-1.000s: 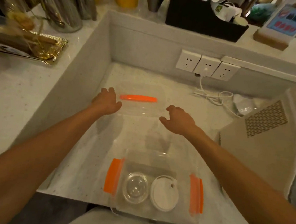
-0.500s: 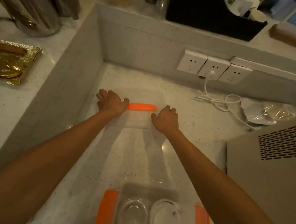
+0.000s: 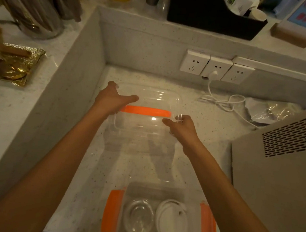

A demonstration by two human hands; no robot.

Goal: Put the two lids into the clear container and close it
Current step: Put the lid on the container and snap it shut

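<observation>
Two hands are gripping the container's clear cover at the far side of the recessed bench: the left hand is clasping its left edge with the thumb lying across the top, and the right hand is pinching its right edge, fingers curled over the rim. An orange handle strip is running across the cover between the two hands. Whether the cover is lifted off the bench or resting on it cannot be told for certain. Nearer the person, at the bottom of the view, the clear container is sitting open on the bench with an orange latch on its left side and another orange clasp on its right. Inside it, the transparent domed lid is lying on the left and the white flat lid on the right, just beside each other. Three wall sockets are sitting on the back wall, with a white cable plugged in and coiling on the bench, well apart from the container.
</observation>
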